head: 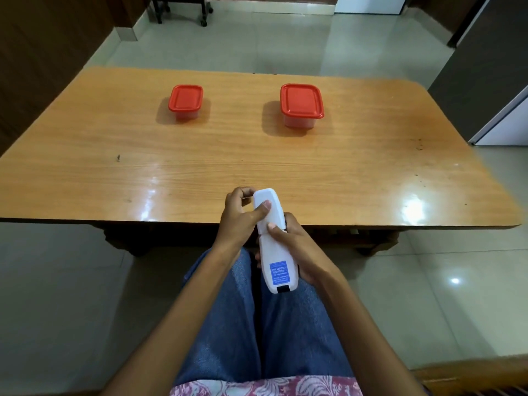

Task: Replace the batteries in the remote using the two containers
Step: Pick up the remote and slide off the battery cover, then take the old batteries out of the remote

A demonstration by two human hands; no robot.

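The wooden table is the landmark here, and almost everything the task needs sits on it untouched. On its far half stand the two containers, well apart from each other: the larger container toward the right and the smaller container toward the left, each with its red lid pressed on, so neither has been opened and what they hold cannot be seen. No loose batteries lie anywhere on the tabletop. The work looks to be at its very start: the battery cover is being worked open, and still ahead are pulling the old cells, opening the containers, swapping in fresh cells and closing up. The white remote is held off the table, just past its near edge and above the person's lap, back side up with a blue label near the end closest to the body. Its far section, the cover, appears slid or tilted slightly away from the main body at a seam. The right hand wraps the lower body of the remote, thumb laid across the seam. The left hand grips the cover end, thumb pressed on its back.
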